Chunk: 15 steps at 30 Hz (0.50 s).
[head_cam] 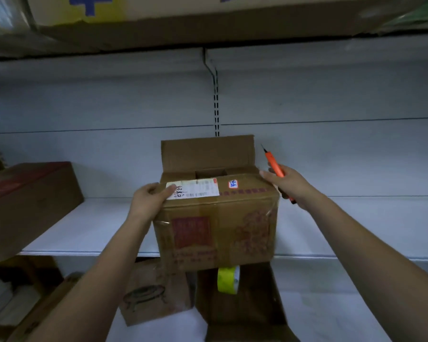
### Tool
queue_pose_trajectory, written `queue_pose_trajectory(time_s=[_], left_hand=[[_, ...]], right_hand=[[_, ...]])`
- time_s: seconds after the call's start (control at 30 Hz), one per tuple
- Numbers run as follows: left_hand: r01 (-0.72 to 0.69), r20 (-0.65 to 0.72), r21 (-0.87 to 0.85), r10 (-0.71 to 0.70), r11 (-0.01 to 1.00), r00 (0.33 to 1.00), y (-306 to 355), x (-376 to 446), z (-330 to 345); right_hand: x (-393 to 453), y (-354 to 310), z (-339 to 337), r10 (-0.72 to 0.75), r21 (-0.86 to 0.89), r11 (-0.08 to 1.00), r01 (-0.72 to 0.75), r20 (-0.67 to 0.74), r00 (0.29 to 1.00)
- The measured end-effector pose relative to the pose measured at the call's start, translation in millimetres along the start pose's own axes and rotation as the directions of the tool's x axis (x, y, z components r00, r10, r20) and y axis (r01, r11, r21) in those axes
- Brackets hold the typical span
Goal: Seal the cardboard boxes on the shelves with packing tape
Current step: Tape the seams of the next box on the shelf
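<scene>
Dim light, bluish cast. White metal shelf [89, 225] runs L to R across the middle, w/ a pale back panel [84, 104] behind it. Slotted upright [216, 107] splits the back panel at center, bracket at its top. Upper shelf [307, 43] overhead, its front edge pale. Lower shelf [356, 304] below, also white. Thin dark seam crosses the back panel horizontally.

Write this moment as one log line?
left hand: holds box front flap | right hand: grips orange cutter | back flap: up | tape roll: below shelf
</scene>
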<state>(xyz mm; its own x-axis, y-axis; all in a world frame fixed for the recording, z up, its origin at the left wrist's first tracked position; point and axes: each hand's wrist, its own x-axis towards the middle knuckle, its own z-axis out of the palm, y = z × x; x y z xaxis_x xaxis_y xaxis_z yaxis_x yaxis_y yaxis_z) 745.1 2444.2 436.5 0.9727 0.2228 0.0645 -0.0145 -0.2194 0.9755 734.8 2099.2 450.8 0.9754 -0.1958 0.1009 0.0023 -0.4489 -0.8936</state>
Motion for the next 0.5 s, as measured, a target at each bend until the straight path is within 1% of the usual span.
queue_pose_trajectory(time_s=[0.1,0.17,0.23,0.3,0.33,0.37,0.4,0.43,0.47,0.5], left_hand=[[-0.045,0.108,0.111,0.033,0.993,0.994,3,34,-1],[-0.093,0.186,0.188,0.057,0.978,0.981,5,58,-2],[-0.114,0.283,0.226,0.047,0.967,0.958,9,74,-4],[-0.133,0.33,0.252,0.044,0.959,0.943,13,86,-2],[-0.142,0.315,0.299,0.043,0.944,0.948,14,92,3],[-0.155,0.272,0.364,0.054,0.918,0.961,15,96,9],[-0.176,0.193,0.445,0.098,0.878,0.976,16,98,15],[-0.193,0.084,0.526,0.175,0.829,0.981,16,98,21],[-0.203,-0.024,0.601,0.272,0.773,0.962,16,92,28],[-0.209,-0.105,0.673,0.372,0.709,0.922,16,81,37]], right_hand=[[35,-12,-6,-0.028,-0.028,0.999,0.025,-0.14,0.99],[58,-18,-4,-0.05,0.035,0.998,0.059,-0.228,0.972],[75,-18,-1,-0.071,0.09,0.991,0.098,-0.269,0.961],[84,-15,0,-0.094,0.09,0.988,0.122,-0.27,0.958],[85,-14,-1,-0.102,0.081,0.988,0.13,-0.277,0.955],[82,-13,-3,-0.122,0.063,0.987,0.145,-0.284,0.951],[78,-13,-4,-0.159,0.018,0.985,0.171,-0.286,0.945],[71,-12,-4,-0.21,-0.062,0.978,0.201,-0.277,0.938],[61,-12,-4,-0.257,-0.168,0.961,0.218,-0.271,0.928],[50,-13,-3,-0.296,-0.275,0.935,0.223,-0.262,0.918]])
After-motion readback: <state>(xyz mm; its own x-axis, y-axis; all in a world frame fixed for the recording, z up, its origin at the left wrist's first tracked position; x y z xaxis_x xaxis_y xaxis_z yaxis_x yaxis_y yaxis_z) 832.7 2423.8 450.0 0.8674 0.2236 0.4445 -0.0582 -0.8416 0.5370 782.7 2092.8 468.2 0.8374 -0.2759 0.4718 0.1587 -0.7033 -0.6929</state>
